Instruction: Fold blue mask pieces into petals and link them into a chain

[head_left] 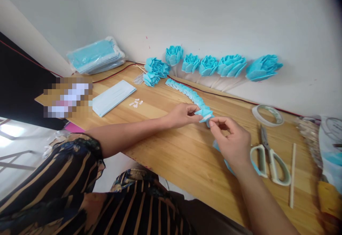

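A long blue strip of pleated fabric (191, 94) curves across the wooden table from the back toward my hands. My left hand (181, 116) pinches its near pleats between thumb and fingers. On the other side of the same fold, my right hand (232, 139) grips the strip with thumb and fingertips close together. A small white piece (206, 117), like tape, lies on the fold between my hands. Flat blue material from the strip runs on beneath my right hand, which hides most of it.
Scissors (270, 156), a thin stick (292, 176) and a tape roll (268, 115) lie at the right. Blue fabric flowers (232, 65) lean on the wall. At the left are a folded blue sheet (114, 97), small white pieces (136, 102) and a plastic-wrapped blue stack (94, 55).
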A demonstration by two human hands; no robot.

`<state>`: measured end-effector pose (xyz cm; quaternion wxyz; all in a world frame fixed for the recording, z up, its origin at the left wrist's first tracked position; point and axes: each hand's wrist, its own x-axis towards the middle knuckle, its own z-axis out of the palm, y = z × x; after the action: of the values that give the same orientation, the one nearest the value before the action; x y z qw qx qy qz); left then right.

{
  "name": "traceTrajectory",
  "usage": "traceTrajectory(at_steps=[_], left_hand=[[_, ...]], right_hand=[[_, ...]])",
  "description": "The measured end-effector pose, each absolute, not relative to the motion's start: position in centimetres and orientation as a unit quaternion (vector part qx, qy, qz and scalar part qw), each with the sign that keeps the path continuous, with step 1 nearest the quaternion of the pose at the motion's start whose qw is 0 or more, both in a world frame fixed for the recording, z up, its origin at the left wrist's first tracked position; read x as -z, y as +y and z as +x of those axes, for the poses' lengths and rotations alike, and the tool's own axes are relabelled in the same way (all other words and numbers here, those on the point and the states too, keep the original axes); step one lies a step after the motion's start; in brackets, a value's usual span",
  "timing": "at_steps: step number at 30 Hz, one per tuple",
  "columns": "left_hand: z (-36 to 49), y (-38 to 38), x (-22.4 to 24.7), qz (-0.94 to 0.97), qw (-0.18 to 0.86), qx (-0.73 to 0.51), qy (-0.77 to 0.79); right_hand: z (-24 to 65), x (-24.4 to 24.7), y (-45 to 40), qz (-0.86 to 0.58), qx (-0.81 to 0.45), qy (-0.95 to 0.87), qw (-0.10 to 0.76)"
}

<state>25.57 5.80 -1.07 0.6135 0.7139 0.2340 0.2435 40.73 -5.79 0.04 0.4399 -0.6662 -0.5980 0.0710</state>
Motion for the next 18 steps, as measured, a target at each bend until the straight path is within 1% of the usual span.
traceTrajectory(at_steps=[2, 7, 18], left_hand=[[25.56, 5.83, 1.16, 0.714, 0.615, -0.244, 0.229], [25.56, 5.83, 1.32, 0.715, 0.622, -0.246, 0.206], [25.32, 5.58, 1.44, 0.778, 0.543, -0.246, 0.200]], right_hand=[[40.65, -0.07, -5.81, -0.650, -0.042, -0.634, 0.417], [40.86, 0.23, -5.68, -0.635, -0.010, -0.660, 0.402], [40.92, 0.23, -5.82, -0.628, -0.012, -0.672, 0.391]])
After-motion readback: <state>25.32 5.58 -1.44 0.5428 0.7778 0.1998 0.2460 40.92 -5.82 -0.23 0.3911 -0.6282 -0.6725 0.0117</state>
